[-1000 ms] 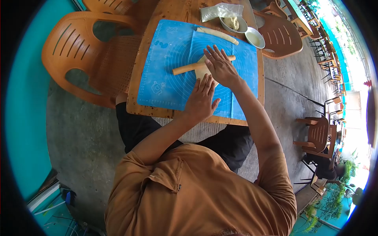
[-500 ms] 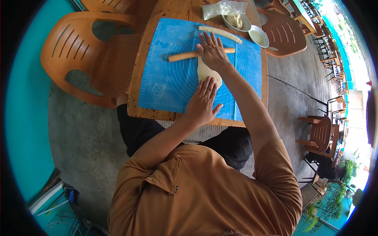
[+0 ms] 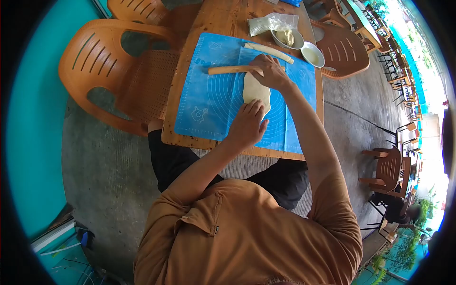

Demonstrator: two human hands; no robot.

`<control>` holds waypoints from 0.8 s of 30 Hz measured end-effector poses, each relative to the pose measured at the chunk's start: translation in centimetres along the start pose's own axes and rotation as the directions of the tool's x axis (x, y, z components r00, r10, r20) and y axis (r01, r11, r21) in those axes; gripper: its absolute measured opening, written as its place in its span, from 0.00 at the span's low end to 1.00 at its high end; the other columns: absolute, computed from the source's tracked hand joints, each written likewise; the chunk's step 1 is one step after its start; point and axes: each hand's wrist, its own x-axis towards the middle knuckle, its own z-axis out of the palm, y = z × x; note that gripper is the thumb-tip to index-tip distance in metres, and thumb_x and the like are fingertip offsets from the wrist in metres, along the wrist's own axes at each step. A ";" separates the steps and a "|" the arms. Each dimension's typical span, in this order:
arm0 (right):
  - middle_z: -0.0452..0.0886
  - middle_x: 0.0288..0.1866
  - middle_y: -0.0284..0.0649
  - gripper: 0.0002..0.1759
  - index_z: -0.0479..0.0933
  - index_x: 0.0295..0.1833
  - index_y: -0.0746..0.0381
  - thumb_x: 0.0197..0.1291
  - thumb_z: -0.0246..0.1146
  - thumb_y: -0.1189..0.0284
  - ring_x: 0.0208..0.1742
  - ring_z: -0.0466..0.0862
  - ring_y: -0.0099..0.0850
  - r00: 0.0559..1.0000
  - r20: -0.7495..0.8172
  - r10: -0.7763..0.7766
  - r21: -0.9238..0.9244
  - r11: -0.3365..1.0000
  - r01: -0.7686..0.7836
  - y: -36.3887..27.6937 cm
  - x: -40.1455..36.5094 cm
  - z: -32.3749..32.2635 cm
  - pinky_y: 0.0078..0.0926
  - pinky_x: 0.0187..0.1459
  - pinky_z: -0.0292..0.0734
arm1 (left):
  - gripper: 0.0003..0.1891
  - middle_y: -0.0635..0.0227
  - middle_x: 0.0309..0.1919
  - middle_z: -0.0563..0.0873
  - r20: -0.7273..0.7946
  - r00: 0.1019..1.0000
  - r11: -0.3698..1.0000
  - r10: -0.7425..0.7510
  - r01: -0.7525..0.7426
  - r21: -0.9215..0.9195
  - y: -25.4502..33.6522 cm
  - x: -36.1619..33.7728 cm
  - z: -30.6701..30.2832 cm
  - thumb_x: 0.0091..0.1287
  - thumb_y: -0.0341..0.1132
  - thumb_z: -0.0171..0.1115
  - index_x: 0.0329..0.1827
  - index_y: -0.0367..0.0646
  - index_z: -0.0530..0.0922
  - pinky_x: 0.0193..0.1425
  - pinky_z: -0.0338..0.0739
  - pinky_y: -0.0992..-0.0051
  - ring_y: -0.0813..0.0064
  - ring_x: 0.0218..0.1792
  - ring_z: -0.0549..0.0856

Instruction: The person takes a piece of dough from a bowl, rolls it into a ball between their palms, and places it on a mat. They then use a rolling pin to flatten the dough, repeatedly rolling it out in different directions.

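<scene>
A flat piece of pale dough [image 3: 256,90] lies on the blue mat [image 3: 190,102]. My left hand [image 3: 248,123] rests on the near end of the dough, its fingers fairly straight and the thumb apart. Across the far end of the dough lies a wooden rolling pin [image 3: 228,70]. Over the pin's right part is my right hand [image 3: 270,72], with fingers bent down around it. Beyond the pin, a long roll of dough [image 3: 269,51] sits near the mat's far edge.
On the wooden table [image 3: 228,21], past the mat, are a plastic bag [image 3: 273,23], a bowl with dough [image 3: 295,42] and a bowl of pale liquid [image 3: 312,56]. Orange chairs [image 3: 90,57] stand at the left, and a brown chair [image 3: 344,50] at the right.
The right hand, flat on the pin before, now has its fingers curled over it. More of the dough shows between the hands. The whole view has shifted slightly.
</scene>
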 end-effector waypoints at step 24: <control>0.81 0.55 0.55 0.24 0.78 0.67 0.71 0.71 0.63 0.68 0.60 0.80 0.54 0.779 -0.182 0.601 0.143 0.800 -0.583 -15.6 -12.5 -1.0 0.61 0.68 0.68 | 0.20 0.49 0.71 0.78 0.023 0.995 0.988 0.100 -0.102 0.113 -4.3 -1.2 -2.5 0.76 0.28 0.61 0.67 0.29 0.77 0.84 0.64 0.48 0.51 0.78 0.73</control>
